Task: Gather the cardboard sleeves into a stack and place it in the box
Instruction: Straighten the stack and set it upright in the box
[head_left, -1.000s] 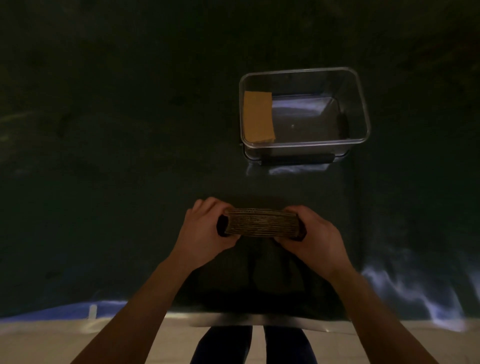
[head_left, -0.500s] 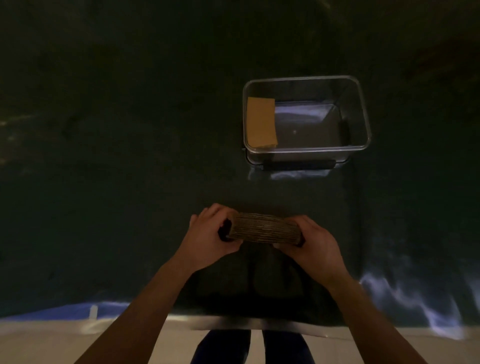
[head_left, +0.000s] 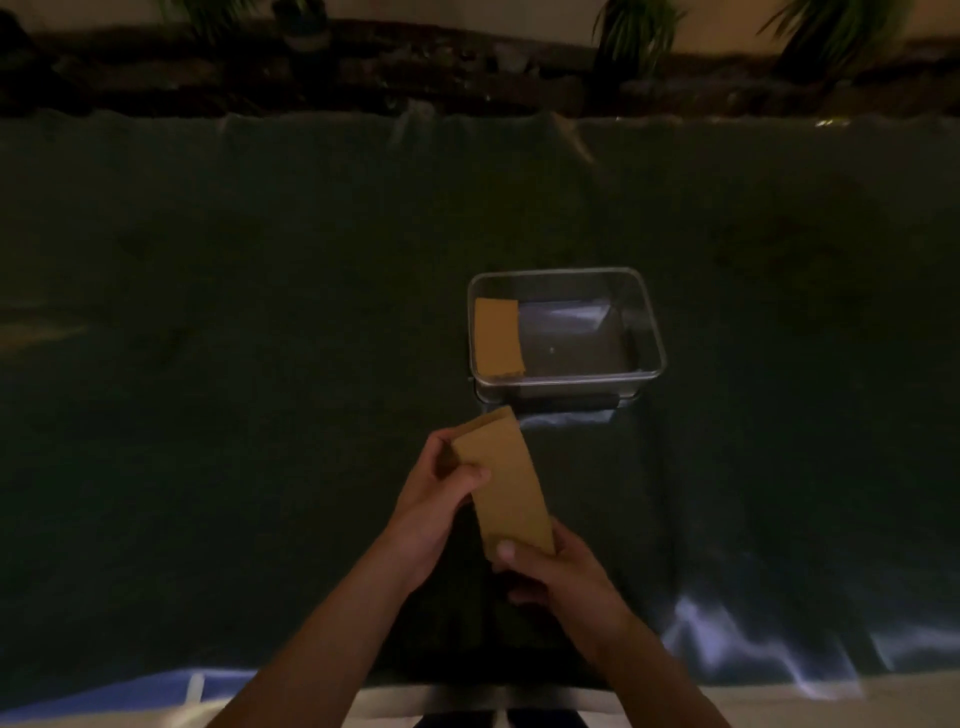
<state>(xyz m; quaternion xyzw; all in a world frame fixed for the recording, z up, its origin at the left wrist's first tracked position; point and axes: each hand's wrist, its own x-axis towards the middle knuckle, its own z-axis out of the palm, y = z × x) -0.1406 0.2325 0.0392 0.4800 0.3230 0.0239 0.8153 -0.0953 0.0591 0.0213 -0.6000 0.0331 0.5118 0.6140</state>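
I hold a stack of brown cardboard sleeves (head_left: 506, 480) over the dark table, its flat face turned up and its long side pointing toward the box. My left hand (head_left: 441, 499) grips the stack's far left edge with the thumb on top. My right hand (head_left: 545, 569) grips its near end. A clear plastic box (head_left: 652, 332) sits just beyond the stack. Another brown cardboard sleeve stack (head_left: 498, 336) lies inside the box against its left wall.
A dark green cloth (head_left: 234, 338) covers the table. Its near edge runs along the bottom of the view. A dark ledge with plants (head_left: 634, 31) lines the far side.
The stack was held edge-on and crosswise between both hands; now it is turned flat face up and lengthwise. The camera has tilted up, showing the far ledge.
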